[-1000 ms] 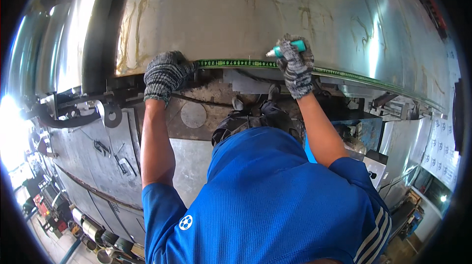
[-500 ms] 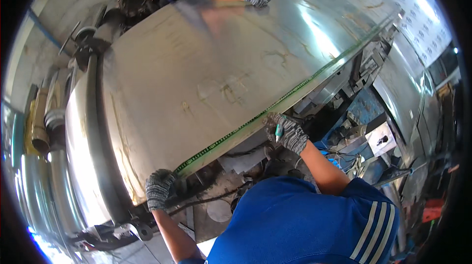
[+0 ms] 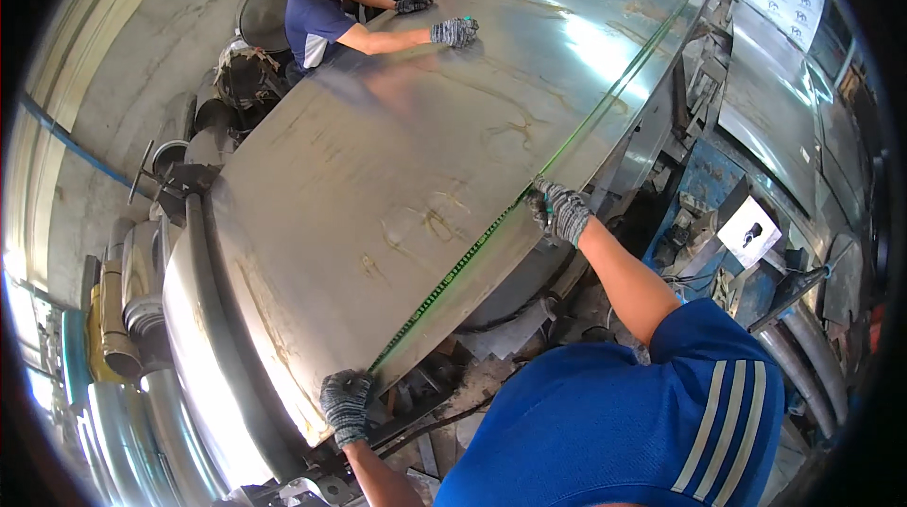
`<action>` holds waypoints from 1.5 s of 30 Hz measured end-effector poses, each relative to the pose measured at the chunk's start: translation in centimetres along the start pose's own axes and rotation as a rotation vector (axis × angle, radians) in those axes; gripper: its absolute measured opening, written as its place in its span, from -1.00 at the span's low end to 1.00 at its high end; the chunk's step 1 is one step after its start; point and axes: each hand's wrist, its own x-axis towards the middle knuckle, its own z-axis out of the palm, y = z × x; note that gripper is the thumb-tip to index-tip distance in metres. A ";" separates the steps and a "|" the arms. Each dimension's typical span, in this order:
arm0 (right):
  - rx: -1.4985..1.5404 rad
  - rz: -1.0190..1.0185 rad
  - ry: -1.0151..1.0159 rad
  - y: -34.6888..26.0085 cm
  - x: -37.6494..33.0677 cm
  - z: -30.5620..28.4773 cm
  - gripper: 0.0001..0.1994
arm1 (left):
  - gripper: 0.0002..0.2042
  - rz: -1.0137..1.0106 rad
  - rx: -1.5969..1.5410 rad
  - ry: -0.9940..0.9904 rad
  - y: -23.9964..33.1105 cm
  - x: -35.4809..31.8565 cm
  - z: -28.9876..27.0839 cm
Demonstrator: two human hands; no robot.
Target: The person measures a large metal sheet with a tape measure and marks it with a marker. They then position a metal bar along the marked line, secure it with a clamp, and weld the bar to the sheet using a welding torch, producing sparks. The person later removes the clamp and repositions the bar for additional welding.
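Note:
A green tape measure [image 3: 453, 273] stretches across a large bare metal sheet [image 3: 312, 214], near its front edge. My left hand [image 3: 346, 407], in a grey knitted glove, grips the tape's near end by the sheet's left corner. Farther along, my gloved right hand [image 3: 564, 212] is closed on the tape at the edge; its fingertips are partly hidden. The tape bends slightly at that hand and runs on, blurred, toward the far right corner. Whether the green-and-white marker seen earlier is still in my right hand is hard to make out.
Across the sheet a person in a dark blue shirt rests a gloved hand [image 3: 455, 32] on the metal. Steel rollers [image 3: 222, 337] stand along the left end. To the right are a white box [image 3: 749, 231], a blue metal frame [image 3: 704, 176] and more sheets [image 3: 770, 115].
The view has shifted, showing more of the person opposite. The tape beyond my right hand has swung inward from the sheet's edge. The marker no longer shows clearly in that hand.

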 end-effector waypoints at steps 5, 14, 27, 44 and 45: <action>0.097 -0.088 0.052 -1.8 2.9 0.3 -0.69 | -0.64 -0.096 0.147 0.078 4.4 -1.4 -0.7; 0.094 -0.131 0.194 -7.1 5.2 -0.6 -0.63 | -0.72 0.061 -0.021 0.062 6.5 -1.0 2.4; 0.023 -0.394 0.302 -12.4 11.1 -6.3 -0.75 | -0.65 0.088 0.033 -0.060 20.8 6.8 7.1; 0.010 -0.428 0.432 -25.3 14.8 -14.1 -0.72 | -0.50 0.350 0.000 -0.359 40.3 14.3 13.2; -0.050 -0.351 0.523 -26.7 15.5 -14.9 -0.72 | -0.48 0.361 -0.004 -0.417 41.0 15.0 13.7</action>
